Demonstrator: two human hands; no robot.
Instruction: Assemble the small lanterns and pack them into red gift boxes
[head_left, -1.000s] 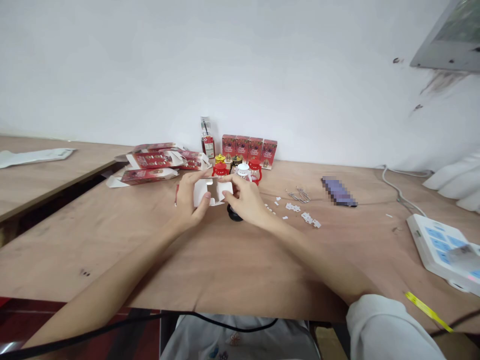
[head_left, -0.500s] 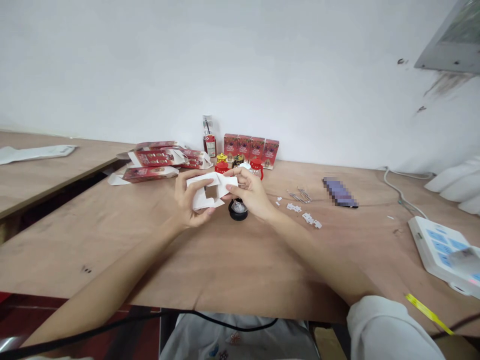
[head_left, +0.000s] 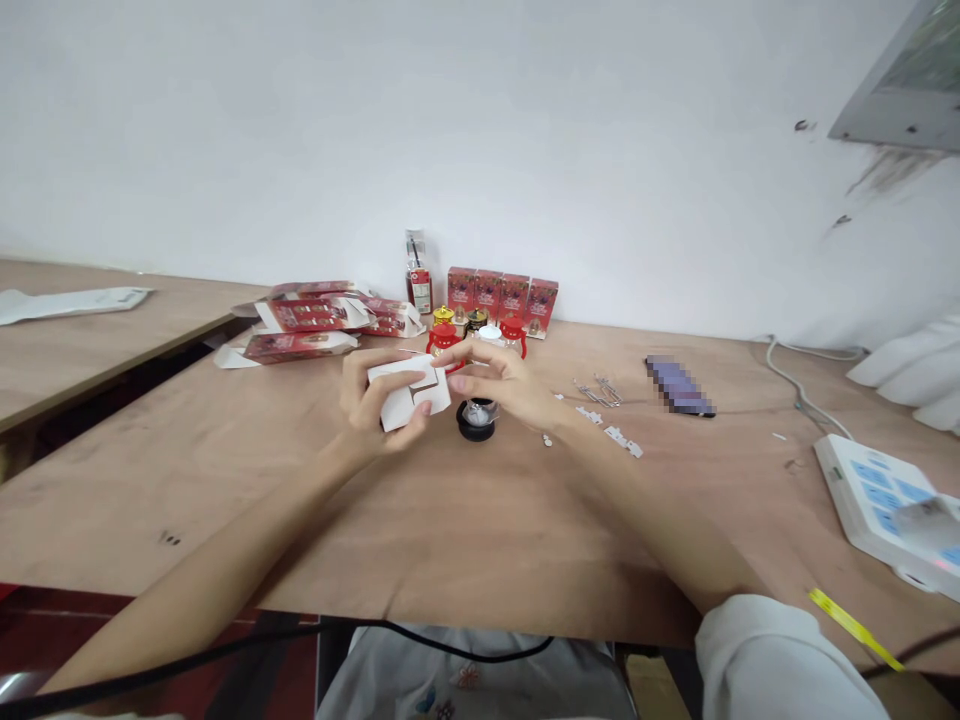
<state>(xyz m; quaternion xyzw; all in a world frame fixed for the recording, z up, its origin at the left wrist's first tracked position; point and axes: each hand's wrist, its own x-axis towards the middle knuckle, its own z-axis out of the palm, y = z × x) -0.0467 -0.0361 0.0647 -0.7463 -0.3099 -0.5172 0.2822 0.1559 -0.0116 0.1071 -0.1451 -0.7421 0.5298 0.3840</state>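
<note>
The person is closing up the white carton: half a second ago it was being held higher and spread open, with a square cut-out showing, and now its flaps are lying folded over one another and it is sitting lower as a compact block. The left hand is gripping it from the left, thumb across the front. The right hand is pinching its right edge between thumb and forefinger, the other fingers stretched out loosely. Judging by this, the folding is well along and the carton is taking its box shape.

The carton is hanging in the air just left of the black-based lantern, which is standing on the counter under the right hand, uncovered now where a second ago that hand was hiding most of it.

Behind the lantern, a cluster of small lanterns is standing, and behind those a row of red boxes against the wall. Left of the lantern and farther back, flattened red cartons are lying in a heap. Right of the lantern, white scraps and metal clips are lying scattered, and far right a white power strip. Nothing is lying between the hands and the lantern
</note>
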